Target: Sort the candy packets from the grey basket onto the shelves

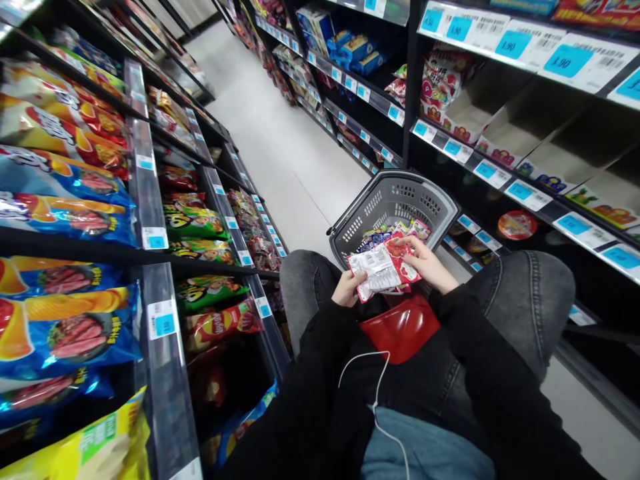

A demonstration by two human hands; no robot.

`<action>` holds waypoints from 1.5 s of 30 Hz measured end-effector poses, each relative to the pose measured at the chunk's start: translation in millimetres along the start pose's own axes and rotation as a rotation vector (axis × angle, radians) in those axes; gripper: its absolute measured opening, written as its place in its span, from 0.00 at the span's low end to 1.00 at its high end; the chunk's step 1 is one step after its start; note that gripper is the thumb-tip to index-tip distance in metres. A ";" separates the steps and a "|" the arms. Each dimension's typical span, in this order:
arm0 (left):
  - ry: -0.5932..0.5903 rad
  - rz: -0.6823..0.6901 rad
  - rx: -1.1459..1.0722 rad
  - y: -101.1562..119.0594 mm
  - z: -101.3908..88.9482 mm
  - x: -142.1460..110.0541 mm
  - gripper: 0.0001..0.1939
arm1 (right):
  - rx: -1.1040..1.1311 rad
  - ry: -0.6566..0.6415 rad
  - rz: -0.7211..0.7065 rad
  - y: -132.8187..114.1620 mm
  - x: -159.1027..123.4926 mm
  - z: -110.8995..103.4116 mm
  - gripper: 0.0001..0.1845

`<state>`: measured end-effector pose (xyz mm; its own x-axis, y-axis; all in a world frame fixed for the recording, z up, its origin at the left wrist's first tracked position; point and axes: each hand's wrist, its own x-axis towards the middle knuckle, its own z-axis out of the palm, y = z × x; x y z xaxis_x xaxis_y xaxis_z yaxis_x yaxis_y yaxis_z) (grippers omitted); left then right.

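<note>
Between my knees, my left hand [349, 287] and my right hand [429, 262] hold small candy packets up together. My left thumb presses on a silver-white packet [376, 267], its printed back facing me. My right fingers grip a red packet [400, 257] that overlaps it. Just beyond my hands stands a grey shopping basket [394, 192] with several colourful packets [417, 230] in it. A shiny red bag [403, 327] rests in my lap below my hands.
Chip bags [75, 320] fill the shelves close on my left. On the right, a shelf holds open cardboard boxes [550, 133] and a price-tag rail [525, 193]. A white cable [383, 380] hangs over my lap. The tiled floor [255, 113] runs ahead between the shelves.
</note>
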<state>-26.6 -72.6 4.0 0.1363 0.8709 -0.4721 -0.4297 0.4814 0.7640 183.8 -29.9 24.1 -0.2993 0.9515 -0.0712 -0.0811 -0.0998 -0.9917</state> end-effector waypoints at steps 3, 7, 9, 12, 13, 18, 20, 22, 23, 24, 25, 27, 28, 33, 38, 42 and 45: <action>0.042 0.042 -0.016 2.3 4.1 -1.5 0.27 | 0.003 0.013 0.013 -0.1 1.6 -0.1 0.14; 0.073 0.056 -0.023 4.4 4.8 -2.5 0.27 | 0.057 0.000 0.039 -1.3 2.2 0.6 0.16; 0.078 0.058 -0.020 4.7 4.4 -2.4 0.27 | 0.042 -0.001 0.036 -1.5 2.4 0.3 0.16; 0.077 0.060 -0.014 5.1 4.4 -2.5 0.27 | 0.004 0.014 0.020 -1.5 2.6 -0.5 0.16; 0.078 0.059 -0.015 5.3 4.7 -2.8 0.26 | 0.004 0.014 0.025 -1.7 2.4 -0.7 0.16; 0.086 0.067 -0.015 6.0 6.7 -4.1 0.26 | 0.004 -0.008 0.076 -4.2 0.0 0.3 0.18; 0.096 0.083 0.007 4.0 5.3 -2.9 0.25 | 0.026 0.003 0.061 -3.9 -0.7 1.6 0.21; 0.121 0.125 0.047 0.4 2.5 -0.1 0.25 | 0.087 0.019 0.052 -2.0 -0.5 2.6 0.28; 0.142 0.159 0.077 -1.7 0.9 1.6 0.25 | 0.116 0.035 0.052 -0.8 -0.2 2.7 0.32; 0.171 0.204 0.113 -3.5 -0.5 3.3 0.24 | 0.130 0.055 0.052 0.2 0.2 2.6 0.35; 0.208 0.252 0.153 -5.1 -1.6 4.9 0.23 | 0.124 0.075 0.053 0.7 0.5 2.1 0.35; 0.279 0.323 0.205 -6.9 -2.4 7.3 0.22 | 0.057 0.114 0.036 -0.5 0.5 0.6 0.29; 0.302 0.327 0.207 -7.3 -2.2 8.1 0.24 | 0.013 0.123 0.014 -2.3 -0.1 -0.1 0.23; 0.189 -0.015 0.170 -7.3 -1.4 9.3 0.41 | -0.019 -0.041 -0.126 -15.7 -6.2 4.1 0.06; -0.097 -0.404 0.259 -10.4 1.5 3.9 0.37 | 0.045 -0.172 -0.182 -18.1 -9.3 17.0 0.13; -0.228 -0.500 0.225 -13.0 6.0 -0.1 0.33 | 0.115 -0.137 -0.166 -17.4 -11.0 21.7 0.14; -0.237 -0.436 0.142 -12.9 6.2 -0.7 0.30 | 0.260 -0.049 -0.117 -19.1 -13.7 24.8 0.17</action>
<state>-15.6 -78.8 -2.8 0.4811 0.5770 -0.6599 -0.1651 0.7990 0.5783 165.9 -48.3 46.7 -0.3184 0.9465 0.0531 -0.3570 -0.0679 -0.9316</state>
